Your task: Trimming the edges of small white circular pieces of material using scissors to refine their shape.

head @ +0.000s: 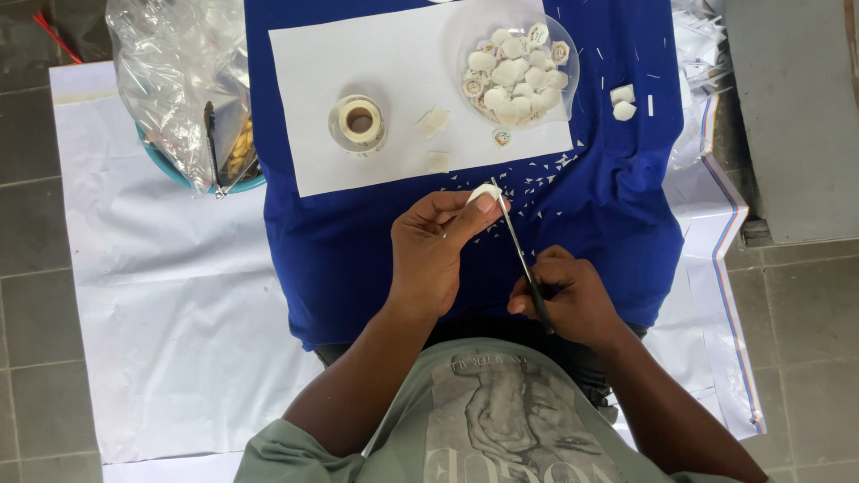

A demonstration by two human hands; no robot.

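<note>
Left hand [436, 253] is pinching a small white piece [484, 192] between thumb and fingertips, holding it up over the blue cloth [340, 241]. Grip is closed on the piece. Right hand [573, 300] is clenching the handles of a pair of scissors [519, 250], fingers wrapped through them. Blades are pointing up and away from the body, tips sitting right at the white piece, touching or just beside it; can't tell if the blades are parted.

Both hands are working just below the white paper sheet [394, 72] that is lying on the cloth. On that sheet: a roll of tape [359, 122] sitting flat, 2 small white squares [433, 121] just to its right, and a clear plastic dish [569, 67] holding a pile of small round white pieces. 1 round piece is lying just outside the dish near the sheet's edge. Tiny white offcuts [546, 179] are scattered on the cloth between sheet and hands.

Far left: a clear plastic bag [174, 72] is slumping over a blue bowl [170, 170], tongs [213, 143] leaning in it. Larger white sheet [170, 304] is covering the tiled floor underneath.
</note>
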